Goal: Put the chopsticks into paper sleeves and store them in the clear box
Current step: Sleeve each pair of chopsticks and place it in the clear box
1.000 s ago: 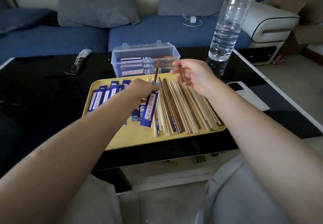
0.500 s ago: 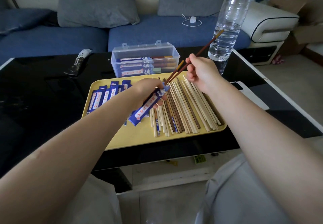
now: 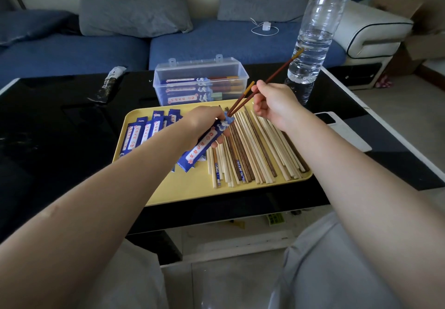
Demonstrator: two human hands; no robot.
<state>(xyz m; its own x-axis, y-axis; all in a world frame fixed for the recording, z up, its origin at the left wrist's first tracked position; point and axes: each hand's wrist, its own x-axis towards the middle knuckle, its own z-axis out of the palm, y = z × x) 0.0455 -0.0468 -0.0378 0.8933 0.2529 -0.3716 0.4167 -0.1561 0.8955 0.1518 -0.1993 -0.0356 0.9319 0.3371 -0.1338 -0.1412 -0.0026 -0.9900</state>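
- Sofa [image 3: 216,43]: blue, along the far side of the worktop; two grey cushions against its back, a white charger with cable on the seat.
- Worktop [image 3: 60,128]: glossy black with a pale edge; carries the tray, the box, the bottle, a phone and a dark wrapper.
- Yellow tray [image 3: 192,190]: rectangular, at the near middle of the worktop, holding sleeves on its left part and loose chopsticks on its right.
- Water bottle [image 3: 315,31]: clear plastic, upright, partly filled, at the far right of the tray.
- Clear box [image 3: 199,67]: lidded, transparent, just behind the tray's far edge; filled blue sleeves with chopstick ends showing lie stacked inside.
- Loose chopsticks [image 3: 260,149]: pale and dark wooden sticks in a rough row on the tray's right half.
- Empty sleeves [image 3: 142,133]: blue paper with white label strips, fanned on the tray's left part.
- Phone [image 3: 346,135]: white, flat on the worktop, just right of the tray, partly hidden by the right forearm.
- Dark wrapper [image 3: 110,82]: crumpled, on the worktop's far left.
- Left hand [image 3: 204,123]: fingers curled round one blue paper sleeve [image 3: 207,142], held slanted above the tray, mouth pointing up and right.
- Right hand [image 3: 274,101]: fingers pinching a dark brown chopstick pair [image 3: 272,77] with yellow tops; the lower tips meet the sleeve's mouth, one stick reaching higher than the other.
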